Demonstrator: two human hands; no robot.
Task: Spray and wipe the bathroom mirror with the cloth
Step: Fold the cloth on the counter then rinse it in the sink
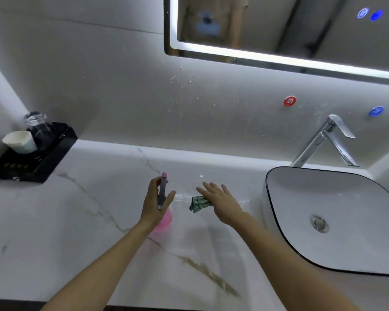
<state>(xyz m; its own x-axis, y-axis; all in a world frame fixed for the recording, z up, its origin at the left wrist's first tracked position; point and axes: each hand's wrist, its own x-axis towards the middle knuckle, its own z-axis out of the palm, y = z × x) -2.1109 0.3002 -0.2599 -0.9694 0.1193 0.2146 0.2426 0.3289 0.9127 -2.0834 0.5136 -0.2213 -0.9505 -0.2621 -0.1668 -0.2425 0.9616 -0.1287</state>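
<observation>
Crumpled green patterned cloth [200, 203] on countertop [76, 221]

Left hand [155, 202] gripping a pink spray bottle with grey trigger head [162, 191], right hand [220, 202] spread flat over a crumpled green patterned cloth [198, 203] on the white marble desk [76, 221], lit-edge wall mirror [279, 30] above, white basin [337, 218] at right.

Green-patterned cloth [200, 203]; seemingly pink bottle [164, 219].
</observation>
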